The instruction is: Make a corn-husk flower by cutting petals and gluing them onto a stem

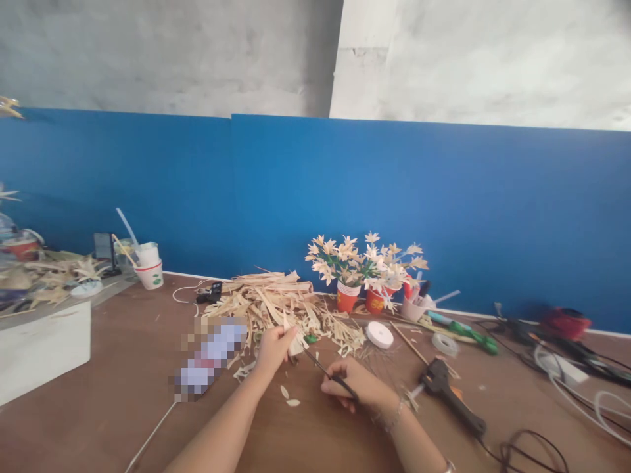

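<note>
My left hand [274,347] pinches a small pale strip of dried leaf [294,347] just in front of a heap of dried leaf strips [276,303]. My right hand [355,386] grips black-handled scissors [321,366]; their blades point up and left toward the strip. Two small cut leaf pieces [290,397] lie on the brown table [123,368] between my forearms.
Two red cups of handmade pale flowers [362,266] stand by the blue wall. A white tape roll [379,334], a clear tape roll [444,343], a black glue gun [451,394] and cables [566,368] lie to the right. A white box [42,348] and paper cups [149,265] sit to the left.
</note>
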Motion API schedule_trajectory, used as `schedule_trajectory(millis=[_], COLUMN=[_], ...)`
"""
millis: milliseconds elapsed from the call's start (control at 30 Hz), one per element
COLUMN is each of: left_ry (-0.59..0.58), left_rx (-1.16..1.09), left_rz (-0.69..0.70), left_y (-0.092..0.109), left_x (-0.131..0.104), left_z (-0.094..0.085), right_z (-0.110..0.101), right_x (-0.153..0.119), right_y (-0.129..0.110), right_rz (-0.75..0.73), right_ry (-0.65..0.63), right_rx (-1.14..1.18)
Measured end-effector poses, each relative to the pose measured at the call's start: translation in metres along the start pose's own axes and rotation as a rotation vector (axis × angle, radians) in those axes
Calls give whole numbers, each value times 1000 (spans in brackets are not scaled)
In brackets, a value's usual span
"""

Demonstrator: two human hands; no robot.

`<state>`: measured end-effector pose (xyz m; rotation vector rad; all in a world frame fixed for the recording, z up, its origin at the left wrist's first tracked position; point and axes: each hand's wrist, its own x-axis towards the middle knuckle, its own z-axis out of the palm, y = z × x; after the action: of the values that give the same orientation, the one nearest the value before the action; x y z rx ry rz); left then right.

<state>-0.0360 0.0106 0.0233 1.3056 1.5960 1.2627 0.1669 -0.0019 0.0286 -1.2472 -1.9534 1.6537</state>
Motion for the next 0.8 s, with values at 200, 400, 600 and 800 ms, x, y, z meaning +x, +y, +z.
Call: schedule_trajectory(millis=[200, 400, 600, 800], left_ry=[-25, -47, -50, -45], left_rx=[39, 37, 24, -7], left_rz=[24, 28, 33, 27], left_y=[-2, -2, 0, -1], left_x=[1, 1, 0, 0], left_z=[1, 2, 2, 2], right_z=[3, 3, 2, 1], right_x=[1, 0, 1, 1], right_y=[-3, -2, -1, 2], right_rz=[8, 7, -8, -62], right_ry=[6, 21, 20, 20], right_rx=[-36, -52, -80, -81])
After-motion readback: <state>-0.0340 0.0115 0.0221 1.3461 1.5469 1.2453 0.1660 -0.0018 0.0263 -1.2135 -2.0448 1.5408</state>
